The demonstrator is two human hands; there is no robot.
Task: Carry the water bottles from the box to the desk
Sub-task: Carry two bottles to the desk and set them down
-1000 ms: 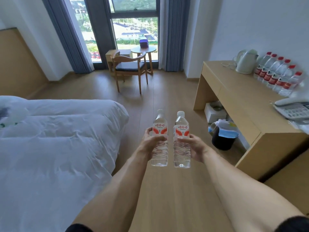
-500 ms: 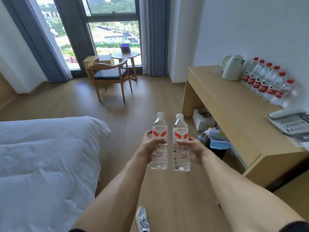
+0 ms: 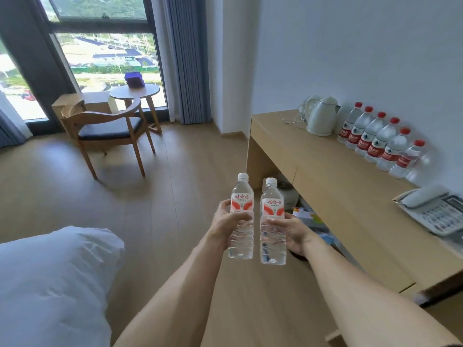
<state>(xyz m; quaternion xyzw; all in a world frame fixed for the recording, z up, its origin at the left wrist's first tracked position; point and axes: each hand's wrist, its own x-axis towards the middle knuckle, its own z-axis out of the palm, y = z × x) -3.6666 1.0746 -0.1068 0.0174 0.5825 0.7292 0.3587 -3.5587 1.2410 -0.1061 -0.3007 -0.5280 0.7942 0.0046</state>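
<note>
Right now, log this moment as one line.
left hand: grips white-capped bottle | right hand: grips second bottle | both upright, above floor | desk: not reached

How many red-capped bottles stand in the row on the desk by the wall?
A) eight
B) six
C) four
B: the row of red-capped bottles on the desk, beside the white kettle, shows six red caps.

Desk point(image 3: 333, 186): kettle point(image 3: 320, 118), six bottles point(image 3: 378, 141), phone point(image 3: 436, 209).
</note>
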